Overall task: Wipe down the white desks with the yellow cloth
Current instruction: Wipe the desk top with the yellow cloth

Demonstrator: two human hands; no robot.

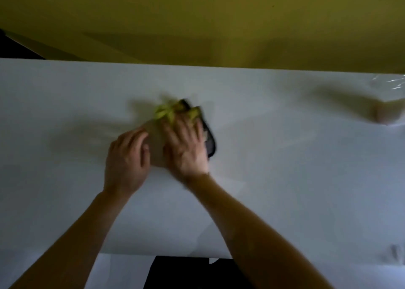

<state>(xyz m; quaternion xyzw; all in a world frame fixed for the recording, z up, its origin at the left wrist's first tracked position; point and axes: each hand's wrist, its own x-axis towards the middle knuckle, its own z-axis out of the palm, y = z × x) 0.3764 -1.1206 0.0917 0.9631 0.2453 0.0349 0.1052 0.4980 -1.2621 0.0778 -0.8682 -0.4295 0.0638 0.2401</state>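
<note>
The white desk [285, 179] fills the middle of the view. A crumpled yellow cloth [168, 111] lies on it left of centre, blurred by motion. My right hand [186, 144] lies over the cloth with its fingers spread and fairly straight, pressing down. Under and to the right of that hand sits a flat black object with rounded corners [210, 142]. My left hand [126, 159] rests on the desk just left of the right hand, fingers loosely curled, next to a tan flat patch [156, 144] between the two hands. Whether it touches that patch I cannot tell.
A yellow wall [197, 21] rises behind the desk's far edge. At the far right a blurred tan object under clear plastic [388, 111] sits on the desk. Below the near edge, something black [186, 271] shows.
</note>
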